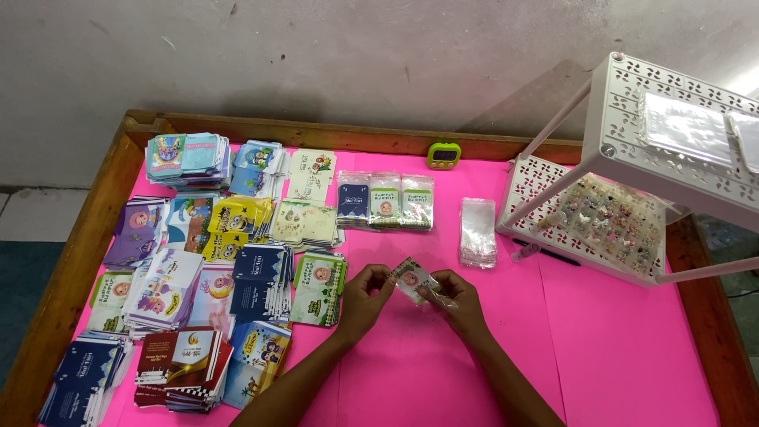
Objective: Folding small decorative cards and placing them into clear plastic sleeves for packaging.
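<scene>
Held thing: a small printed card in a clear sleeve (414,279), just below the middle of the frame, lifted a little above the pink desk (617,348).
Left hand (365,297): its grip is closed on the card's left edge, thumb and fingertips pinching it.
Right hand (457,299): its grip is closed on the card's lower right part, fingers curled around the sleeve end; whether the card is fully inside the sleeve cannot be told.
Weight: judged very light, a bit of thin card and film.
Stiffness: the card looks stiff enough to keep flat between two pinches; the sleeve is probably limp and crinkly.
Surface: the glossy film is likely slippery, so a pinch at the edges or corners seems the safest hold, not a press on the face.
Fragility: it would bend or crease under a hard squeeze, but is unlikely to break.
Stack of clear sleeves (477,231): lies right of centre, near the hands, apart from them.
Three bagged cards (385,201): in a row above the hands, upper middle of the frame.
Piles of printed cards (198,269): fill the left half of the desk, many designs.
Small green timer (443,155): at the far edge, top centre.
White perforated rack (632,182): right side of the frame, its lower tray holding small trinkets.
</scene>
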